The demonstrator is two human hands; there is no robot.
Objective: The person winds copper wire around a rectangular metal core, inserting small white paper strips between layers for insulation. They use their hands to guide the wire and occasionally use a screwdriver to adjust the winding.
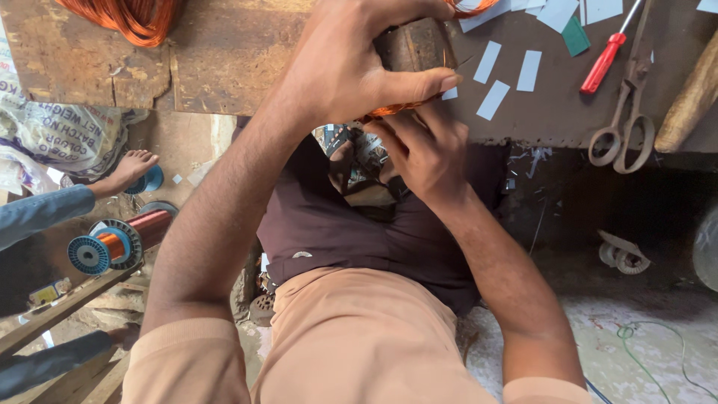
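Observation:
My left hand (351, 60) grips a rusty brown metal block (413, 46) at the edge of the worn workbench (224, 67), thumb pressed along its lower side. A loop of copper wire (389, 110) runs under the block and shows again at its top. My right hand (422, 150) sits just below the bench edge, its fingers closed on that copper wire loop. Both forearms reach up from my lap, over tan trousers and a dark shirt.
On the bench lie pale paper strips (508, 75), a red-handled screwdriver (607, 60), old scissors (624, 120), a wooden handle (692, 97) and a copper wire coil (123, 16). A blue-flanged wire spool (112, 245) sits lower left, beside another person's foot (127, 170) and sleeve (37, 213).

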